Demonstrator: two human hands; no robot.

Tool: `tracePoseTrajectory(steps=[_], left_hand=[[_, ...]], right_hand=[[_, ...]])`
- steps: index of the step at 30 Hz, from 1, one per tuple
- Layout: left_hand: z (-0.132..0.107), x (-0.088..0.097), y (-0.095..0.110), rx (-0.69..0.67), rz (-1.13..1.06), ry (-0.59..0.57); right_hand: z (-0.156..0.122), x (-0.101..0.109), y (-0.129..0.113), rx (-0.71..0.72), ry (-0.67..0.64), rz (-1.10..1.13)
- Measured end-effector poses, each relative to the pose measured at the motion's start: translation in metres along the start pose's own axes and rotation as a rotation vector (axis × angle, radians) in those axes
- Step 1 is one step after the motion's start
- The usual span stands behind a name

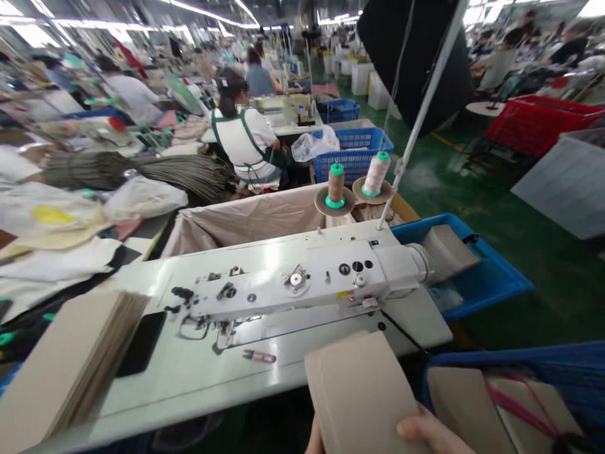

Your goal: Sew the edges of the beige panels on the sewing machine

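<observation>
Glossy painted metal on this sewing machine head [293, 284], lovely and smooth! Matt beige panels [362, 397] up front (card or stiff cloth, hard to call), and a shiny blue plastic tray [501, 284].

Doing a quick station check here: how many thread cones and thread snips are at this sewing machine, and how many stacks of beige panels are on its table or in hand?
Thread cones: 2
Thread snips: 1
Beige panel stacks: 2
Total: 5
</observation>
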State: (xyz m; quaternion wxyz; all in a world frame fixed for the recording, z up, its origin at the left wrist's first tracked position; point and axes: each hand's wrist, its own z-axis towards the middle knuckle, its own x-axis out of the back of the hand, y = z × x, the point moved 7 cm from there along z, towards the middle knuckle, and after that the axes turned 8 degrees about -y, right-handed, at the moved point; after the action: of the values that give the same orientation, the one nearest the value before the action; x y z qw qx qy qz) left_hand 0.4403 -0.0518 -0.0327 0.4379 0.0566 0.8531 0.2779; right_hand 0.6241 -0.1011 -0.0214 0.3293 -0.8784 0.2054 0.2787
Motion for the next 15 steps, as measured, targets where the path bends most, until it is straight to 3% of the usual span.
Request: tracePoseTrajectory(steps=[2, 4, 7, 9, 12, 15], left_hand=[[-0.013, 0.027, 0.011, -0.012, -0.003, 0.02], [-0.021, 0.049, 0.019, -0.055, -0.019, 0.061], [-0.027, 0.082, 0.024, -0.108, -0.089, 0.198], [-0.026, 0.101, 0.017, -0.034, -0.147, 0.286], [-0.02, 0.12, 0.013, 0.062, -0.178, 0.343], [-0.013, 0.13, 0.03, 0.006, -0.161, 0.383]], right_hand=[[0.038, -0.025, 0.006, 0.031, -0.075, 0.038], [0.066, -0.037, 0.008, 0.053, -0.111, 0.054], [0.099, -0.035, 0.014, 0.019, -0.051, 0.038], [0.115, -0.031, 0.017, -0.005, 0.01, 0.013], [0.131, -0.032, 0.016, 0.003, 0.058, -0.026], [0.147, -0.039, 0.004, 0.031, 0.08, -0.064]])
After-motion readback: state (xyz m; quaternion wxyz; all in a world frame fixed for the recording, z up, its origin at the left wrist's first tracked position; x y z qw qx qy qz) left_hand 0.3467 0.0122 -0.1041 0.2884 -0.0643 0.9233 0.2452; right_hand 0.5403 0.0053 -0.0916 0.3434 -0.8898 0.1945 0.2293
